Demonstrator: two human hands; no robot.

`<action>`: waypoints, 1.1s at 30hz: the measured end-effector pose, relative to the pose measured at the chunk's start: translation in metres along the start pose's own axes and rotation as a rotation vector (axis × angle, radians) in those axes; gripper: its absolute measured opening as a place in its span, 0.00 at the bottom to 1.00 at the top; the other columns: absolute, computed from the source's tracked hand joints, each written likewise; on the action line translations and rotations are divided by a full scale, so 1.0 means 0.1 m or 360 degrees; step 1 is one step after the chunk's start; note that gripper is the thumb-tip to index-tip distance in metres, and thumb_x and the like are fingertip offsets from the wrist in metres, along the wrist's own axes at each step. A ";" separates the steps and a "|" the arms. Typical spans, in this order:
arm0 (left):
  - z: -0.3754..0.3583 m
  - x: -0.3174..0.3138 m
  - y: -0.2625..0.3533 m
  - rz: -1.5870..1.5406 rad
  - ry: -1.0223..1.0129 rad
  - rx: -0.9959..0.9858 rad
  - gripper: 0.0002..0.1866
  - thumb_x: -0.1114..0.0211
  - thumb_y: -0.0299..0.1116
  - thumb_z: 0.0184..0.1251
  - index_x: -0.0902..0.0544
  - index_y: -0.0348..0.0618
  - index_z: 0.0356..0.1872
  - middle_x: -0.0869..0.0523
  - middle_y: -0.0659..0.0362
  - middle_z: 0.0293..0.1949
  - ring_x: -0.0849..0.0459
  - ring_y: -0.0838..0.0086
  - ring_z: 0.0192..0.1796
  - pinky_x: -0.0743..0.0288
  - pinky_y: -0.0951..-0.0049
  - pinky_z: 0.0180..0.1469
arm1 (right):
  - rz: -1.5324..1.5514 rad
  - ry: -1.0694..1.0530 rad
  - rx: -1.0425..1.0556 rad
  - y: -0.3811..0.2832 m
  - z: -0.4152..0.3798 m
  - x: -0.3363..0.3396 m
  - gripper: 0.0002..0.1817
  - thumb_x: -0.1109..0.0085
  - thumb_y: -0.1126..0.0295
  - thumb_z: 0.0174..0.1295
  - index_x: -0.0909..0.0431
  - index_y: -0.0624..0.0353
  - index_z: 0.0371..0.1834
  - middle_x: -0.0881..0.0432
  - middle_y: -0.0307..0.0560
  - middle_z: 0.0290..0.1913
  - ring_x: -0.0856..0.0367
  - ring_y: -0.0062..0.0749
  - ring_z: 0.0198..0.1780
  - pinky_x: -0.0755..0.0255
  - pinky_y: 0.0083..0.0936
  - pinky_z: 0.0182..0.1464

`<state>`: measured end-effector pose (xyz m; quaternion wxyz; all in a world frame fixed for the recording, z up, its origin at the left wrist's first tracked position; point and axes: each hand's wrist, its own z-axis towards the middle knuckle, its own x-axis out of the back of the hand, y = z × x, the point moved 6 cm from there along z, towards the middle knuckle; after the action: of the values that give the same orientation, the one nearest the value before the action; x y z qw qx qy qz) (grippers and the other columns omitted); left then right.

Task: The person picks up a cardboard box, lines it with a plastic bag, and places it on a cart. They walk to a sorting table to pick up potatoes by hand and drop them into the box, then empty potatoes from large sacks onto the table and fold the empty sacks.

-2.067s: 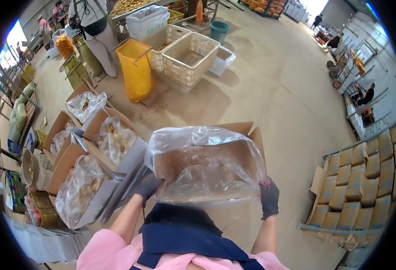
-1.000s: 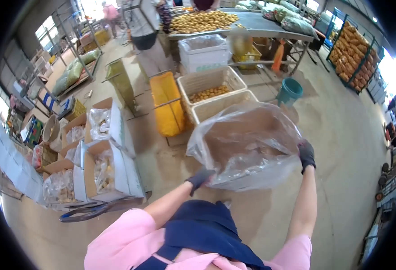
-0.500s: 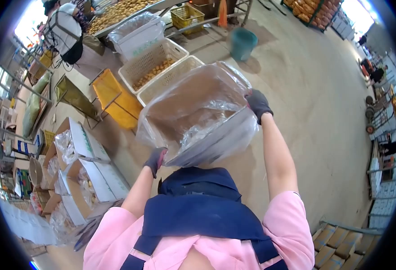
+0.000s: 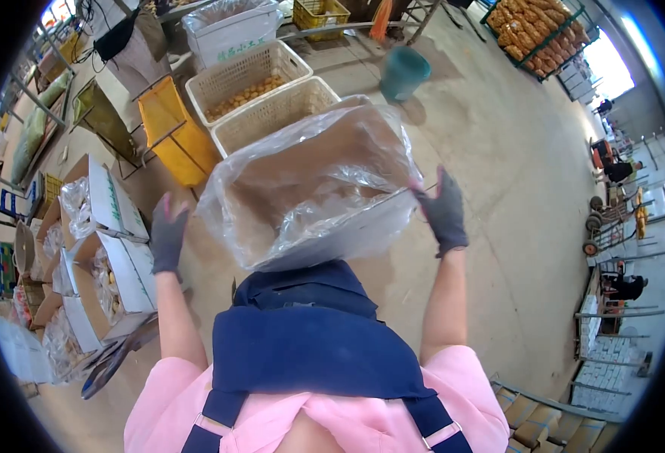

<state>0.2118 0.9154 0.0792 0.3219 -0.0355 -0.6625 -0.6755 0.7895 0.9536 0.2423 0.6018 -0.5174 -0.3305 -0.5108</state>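
A cardboard box (image 4: 347, 148) stands in front of me with its top open. A clear plastic liner (image 4: 215, 198) hangs over its rim and lies crumpled inside. To the left of the box, my left hand (image 4: 169, 238), in a grey glove, is raised with thumb and fingers apart, holding nothing. My right hand (image 4: 443, 215), gloved the same, is spread beside the box's right corner, its fingertips right at the plastic edge.
Beyond the box stand two cream crates, one (image 4: 242, 75) holding small round potato-like produce. A yellow frame-held bin (image 4: 172, 136) and several lined cartons (image 4: 125, 272) are at left. A green bucket (image 4: 406, 73) stands on the floor behind, a loaded rack (image 4: 536, 34) farther back.
Both hands have let go of the plastic-lined box. My left hand has moved out to the left, and my right hand has lowered slightly and opened.
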 end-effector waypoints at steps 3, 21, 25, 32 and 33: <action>0.02 -0.76 1.38 0.0717 -0.0120 -0.0614 0.41 0.30 0.45 0.54 0.39 0.38 0.65 0.36 0.47 0.62 0.31 0.58 0.60 0.38 0.64 0.63 | -0.0078 0.0084 -0.0227 -0.08 -0.01 -0.15 0.26 0.43 0.50 0.56 0.26 0.59 0.50 0.22 0.54 0.48 0.25 0.47 0.51 0.30 0.40 0.50; 2.04 -2.66 2.35 -0.0180 -0.0609 -0.0415 0.13 0.40 0.42 0.60 0.18 0.41 0.30 0.18 0.59 0.22 0.19 0.75 0.24 0.27 0.73 0.31 | 0.1796 0.0405 -0.0772 0.75 0.21 -0.29 0.10 0.47 0.73 0.64 0.24 0.67 0.45 0.22 0.37 0.38 0.28 0.16 0.37 0.35 0.13 0.40; 2.24 -3.23 1.93 -0.0137 -0.0925 -0.0184 0.12 0.40 0.39 0.61 0.18 0.41 0.31 0.17 0.60 0.24 0.20 0.78 0.26 0.28 0.75 0.34 | 0.1545 0.0296 -0.1058 0.98 0.27 -0.91 0.08 0.46 0.71 0.64 0.21 0.65 0.40 0.22 0.36 0.34 0.28 0.16 0.35 0.33 0.14 0.41; 1.99 -4.01 1.59 -0.0445 -0.1824 -0.0024 0.10 0.36 0.36 0.59 0.18 0.40 0.33 0.18 0.62 0.27 0.24 0.81 0.29 0.31 0.80 0.34 | 0.1981 0.0123 -0.1630 0.87 -0.31 -1.59 0.10 0.49 0.68 0.62 0.22 0.61 0.40 0.21 0.39 0.35 0.25 0.22 0.36 0.29 0.21 0.39; 1.89 -4.00 1.76 -0.0601 -0.1929 0.0009 0.09 0.35 0.36 0.59 0.18 0.41 0.33 0.19 0.63 0.26 0.24 0.81 0.29 0.31 0.80 0.34 | 0.2024 0.0182 -0.1738 0.76 -0.34 -1.48 0.11 0.51 0.67 0.63 0.23 0.60 0.40 0.21 0.40 0.35 0.25 0.24 0.36 0.29 0.22 0.40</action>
<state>0.5412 1.2588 0.0661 -0.2348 -0.2934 -0.7237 -0.5789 0.8197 0.9571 0.0746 0.4559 -0.7970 0.3489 -0.1879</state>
